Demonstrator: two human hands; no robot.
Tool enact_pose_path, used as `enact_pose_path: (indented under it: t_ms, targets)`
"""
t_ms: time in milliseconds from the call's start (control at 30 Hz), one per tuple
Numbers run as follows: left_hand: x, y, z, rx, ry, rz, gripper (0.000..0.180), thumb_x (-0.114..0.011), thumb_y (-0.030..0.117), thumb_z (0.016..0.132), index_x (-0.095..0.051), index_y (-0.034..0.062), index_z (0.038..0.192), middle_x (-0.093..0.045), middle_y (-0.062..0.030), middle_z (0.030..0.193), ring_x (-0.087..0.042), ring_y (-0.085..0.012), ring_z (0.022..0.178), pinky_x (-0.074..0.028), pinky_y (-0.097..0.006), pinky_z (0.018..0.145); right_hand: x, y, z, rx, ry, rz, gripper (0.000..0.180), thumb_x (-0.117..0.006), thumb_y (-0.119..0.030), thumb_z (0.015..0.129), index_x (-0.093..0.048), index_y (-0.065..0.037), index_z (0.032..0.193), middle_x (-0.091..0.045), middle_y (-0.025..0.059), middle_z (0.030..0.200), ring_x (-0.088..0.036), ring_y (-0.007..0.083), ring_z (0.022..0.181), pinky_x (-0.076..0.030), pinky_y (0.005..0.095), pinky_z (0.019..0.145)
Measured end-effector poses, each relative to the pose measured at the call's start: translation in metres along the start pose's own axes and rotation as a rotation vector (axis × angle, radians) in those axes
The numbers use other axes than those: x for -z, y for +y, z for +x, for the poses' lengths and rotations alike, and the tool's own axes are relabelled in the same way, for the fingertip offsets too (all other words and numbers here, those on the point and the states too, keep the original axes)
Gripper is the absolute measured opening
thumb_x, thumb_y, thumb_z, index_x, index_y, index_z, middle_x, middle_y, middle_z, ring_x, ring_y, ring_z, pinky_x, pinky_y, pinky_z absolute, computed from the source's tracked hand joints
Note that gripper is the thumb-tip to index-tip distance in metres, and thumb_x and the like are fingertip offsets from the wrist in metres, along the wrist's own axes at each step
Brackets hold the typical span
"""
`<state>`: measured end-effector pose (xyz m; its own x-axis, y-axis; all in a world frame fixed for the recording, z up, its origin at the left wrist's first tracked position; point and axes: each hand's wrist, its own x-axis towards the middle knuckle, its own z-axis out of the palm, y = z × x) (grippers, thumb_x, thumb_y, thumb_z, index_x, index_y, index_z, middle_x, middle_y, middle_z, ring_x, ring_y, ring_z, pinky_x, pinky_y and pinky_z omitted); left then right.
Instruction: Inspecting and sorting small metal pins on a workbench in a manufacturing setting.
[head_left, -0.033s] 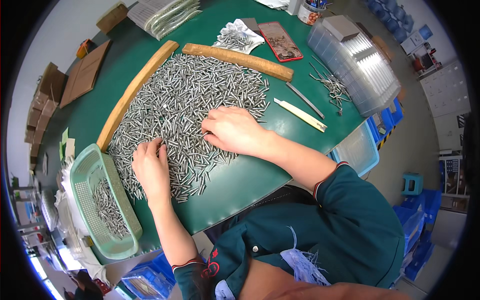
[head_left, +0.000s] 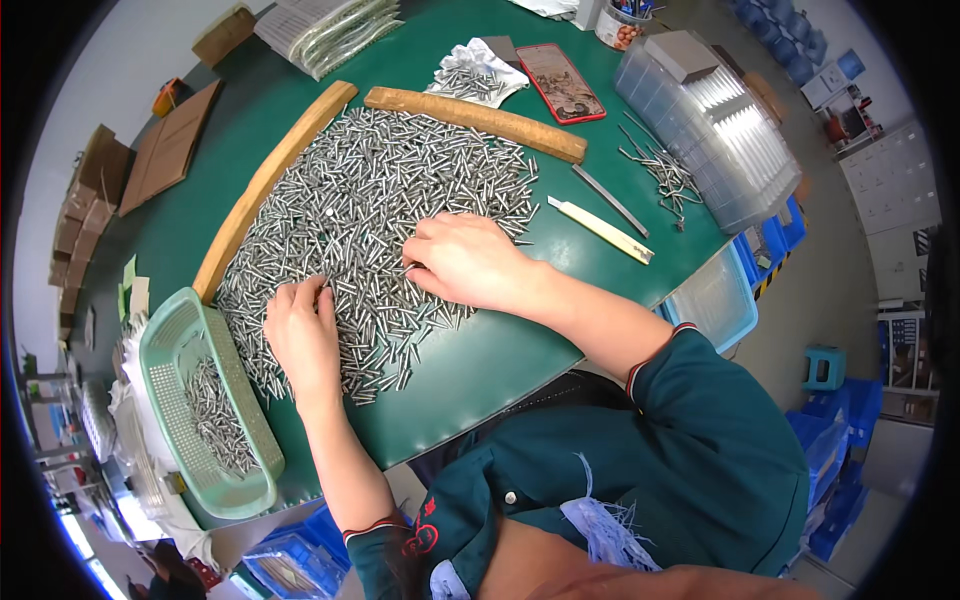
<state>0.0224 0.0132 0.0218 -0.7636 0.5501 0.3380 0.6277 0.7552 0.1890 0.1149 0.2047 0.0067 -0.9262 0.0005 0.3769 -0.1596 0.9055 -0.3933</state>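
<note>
A wide heap of small silvery metal pins (head_left: pixel 370 180) lies spread over the green table. My left hand (head_left: pixel 303 335) rests on the heap's near left part, fingers curled, with thumb and forefinger close together. Farther right, my right hand (head_left: pixel 465 258) lies over the pins with its fingers bent and the thumb tucked beneath. Whatever either hand pinches is hidden or too small to make out. A pale green plastic basket (head_left: pixel 160 350), part-filled with similar metal pins (head_left: pixel 218 420), stands left of my left hand.
Two wooden bars (head_left: pixel 265 190) (head_left: pixel 475 122) border the heap at left and back. To the right lie a utility knife (head_left: pixel 603 232), a metal strip (head_left: pixel 610 200) and bent metal pieces (head_left: pixel 660 170). Behind are a phone (head_left: pixel 562 84), a white cloth (head_left: pixel 470 72) and clear plastic boxes (head_left: pixel 700 130).
</note>
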Motion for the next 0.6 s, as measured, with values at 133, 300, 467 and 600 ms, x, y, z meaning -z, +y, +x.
enact_pose_path:
  t_ms: [133, 300, 467, 600]
  targets:
    - [-0.006, 0.000, 0.002, -0.032, 0.032, -0.070, 0.012, -0.058, 0.012, 0.078, -0.062, 0.0082, 0.088, -0.055, -0.0065, 0.081, -0.053, -0.0234, 0.078, -0.040, -0.035, 0.072, -0.001, -0.002, 0.001, 0.002, 0.001, 0.018, 0.012, -0.060, -0.019, 0.070, -0.059, -0.007, 0.072, -0.057, 0.0075, 0.074, -0.058, 0.0248, 0.076, -0.048, 0.0370, 0.067]
    - [-0.008, 0.015, 0.001, 0.083, 0.023, -0.540, 0.011, -0.057, 0.001, 0.076, -0.057, 0.0045, 0.087, -0.054, -0.0047, 0.076, -0.050, -0.0147, 0.061, -0.042, -0.028, 0.060, 0.000, -0.003, 0.002, 0.004, -0.014, 0.011, 0.010, -0.059, -0.019, 0.071, -0.060, -0.010, 0.074, -0.057, 0.0059, 0.074, -0.058, 0.0231, 0.076, -0.047, 0.0360, 0.067]
    - [-0.006, 0.026, -0.001, 0.180, 0.039, -0.811, 0.010, -0.056, 0.004, 0.082, -0.057, 0.0030, 0.092, -0.053, 0.0007, 0.076, -0.043, -0.0039, 0.057, -0.036, -0.018, 0.051, 0.006, 0.001, 0.003, -0.075, -0.047, -0.066, 0.012, -0.059, -0.021, 0.074, -0.061, -0.011, 0.080, -0.058, 0.0042, 0.074, -0.059, 0.0215, 0.073, -0.048, 0.0345, 0.066]
    - [-0.008, 0.018, -0.003, 0.268, 0.077, -1.034, 0.009, -0.057, 0.006, 0.084, -0.059, 0.0036, 0.092, -0.052, 0.0022, 0.078, -0.041, -0.0012, 0.056, -0.034, -0.016, 0.050, 0.022, -0.013, 0.012, -0.229, -0.030, 0.389, 0.017, -0.059, -0.022, 0.081, -0.061, -0.008, 0.090, -0.059, 0.0018, 0.076, -0.058, 0.0111, 0.072, -0.047, 0.0254, 0.063]
